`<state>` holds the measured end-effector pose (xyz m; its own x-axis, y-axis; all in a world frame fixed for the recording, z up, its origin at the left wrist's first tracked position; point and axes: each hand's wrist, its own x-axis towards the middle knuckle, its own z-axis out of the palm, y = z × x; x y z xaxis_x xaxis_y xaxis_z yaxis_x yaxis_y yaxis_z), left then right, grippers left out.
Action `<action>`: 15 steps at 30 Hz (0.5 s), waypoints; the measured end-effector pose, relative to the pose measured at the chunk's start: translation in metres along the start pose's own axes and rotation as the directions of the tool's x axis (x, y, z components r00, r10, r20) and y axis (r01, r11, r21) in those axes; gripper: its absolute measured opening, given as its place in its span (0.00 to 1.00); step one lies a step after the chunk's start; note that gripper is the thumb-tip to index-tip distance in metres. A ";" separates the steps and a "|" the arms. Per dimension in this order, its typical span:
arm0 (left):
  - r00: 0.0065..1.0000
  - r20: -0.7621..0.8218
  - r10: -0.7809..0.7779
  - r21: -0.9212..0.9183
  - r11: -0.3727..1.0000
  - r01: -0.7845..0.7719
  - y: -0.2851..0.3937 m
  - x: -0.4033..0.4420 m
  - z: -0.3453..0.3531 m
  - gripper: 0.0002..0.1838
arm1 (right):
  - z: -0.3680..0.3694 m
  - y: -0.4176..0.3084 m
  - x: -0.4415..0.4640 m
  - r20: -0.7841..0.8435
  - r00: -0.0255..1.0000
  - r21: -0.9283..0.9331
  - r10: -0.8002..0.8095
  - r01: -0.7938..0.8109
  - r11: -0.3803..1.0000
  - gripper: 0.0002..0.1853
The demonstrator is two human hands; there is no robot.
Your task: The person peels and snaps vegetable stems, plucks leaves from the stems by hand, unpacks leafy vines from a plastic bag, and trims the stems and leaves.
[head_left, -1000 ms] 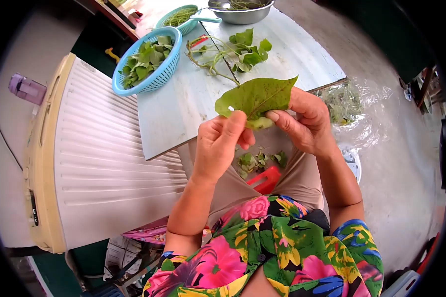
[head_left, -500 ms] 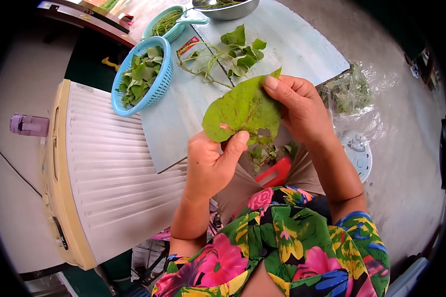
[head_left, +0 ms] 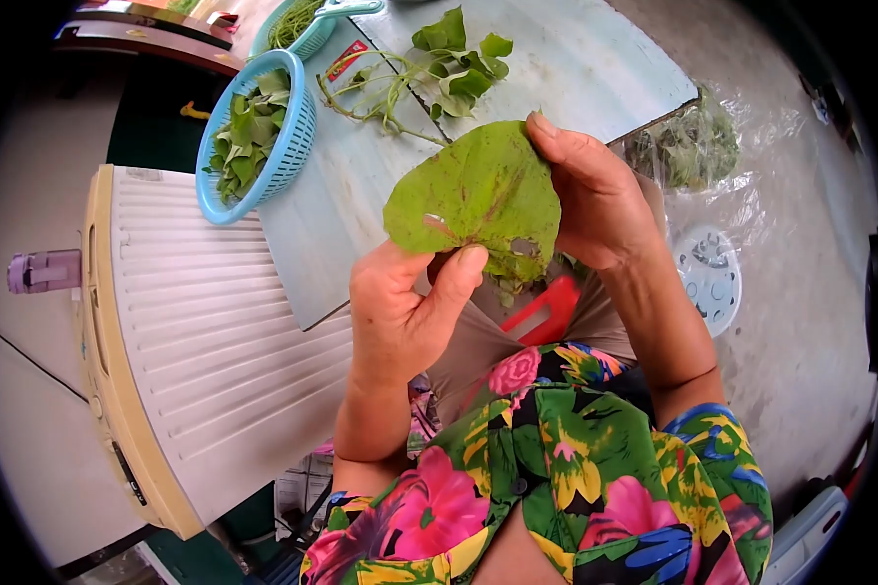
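Observation:
A broad green leaf (head_left: 473,190) with brown blotches and a few holes is held up in front of me. Its stem end is pinched between the thumb and forefinger of my left hand (head_left: 405,302). My right hand (head_left: 595,195) is at the leaf's right edge, thumb along the upper rim, with its other fingers partly hidden behind the blade. Just beyond, leafy green stems (head_left: 458,68) lie on the pale blue tabletop (head_left: 556,78). To their left stands a blue plastic basket (head_left: 302,136) with loose green leaves (head_left: 254,136) in it.
A second, green basket (head_left: 312,39) of thin stems is at the far left. Clear plastic with greens (head_left: 693,146) lies on the floor at right, near a white perforated stool (head_left: 707,278). A ribbed white appliance (head_left: 224,322) stands at left. Something red (head_left: 546,312) is by my lap.
My right thumb has slid from over the leaf's tip to its upper edge, and that grip looks looser. The leaf is turned slightly more upright. The view has shifted a little.

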<state>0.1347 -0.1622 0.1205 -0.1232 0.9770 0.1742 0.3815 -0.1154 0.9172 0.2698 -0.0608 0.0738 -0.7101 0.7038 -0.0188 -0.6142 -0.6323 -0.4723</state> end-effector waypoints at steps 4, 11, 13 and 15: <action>1.000 0.005 -0.011 0.044 0.999 0.011 -0.004 -0.001 -0.001 0.07 | 0.013 -0.004 -0.001 -0.048 0.998 -0.001 -0.034 0.034 0.999 0.15; 0.999 -0.047 0.008 -0.019 1.000 -0.008 -0.009 -0.001 -0.015 0.06 | -0.029 -0.017 -0.006 0.177 0.976 -0.106 -0.130 0.150 0.983 0.13; 0.997 -0.065 0.046 0.048 0.998 -0.043 -0.013 -0.002 -0.014 0.06 | -0.012 -0.016 -0.012 -0.103 0.804 -0.538 -0.586 0.450 0.712 0.13; 0.993 -0.082 0.082 0.115 0.991 -0.073 -0.018 -0.002 -0.011 0.06 | -0.005 -0.019 -0.017 0.205 0.505 -0.682 -0.838 0.688 0.248 0.17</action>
<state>0.1178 -0.1645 0.1077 -0.1662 0.9461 0.2780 0.4925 -0.1646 0.8546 0.2958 -0.0590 0.0785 0.0857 0.8193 0.5670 -0.4057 0.5484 -0.7312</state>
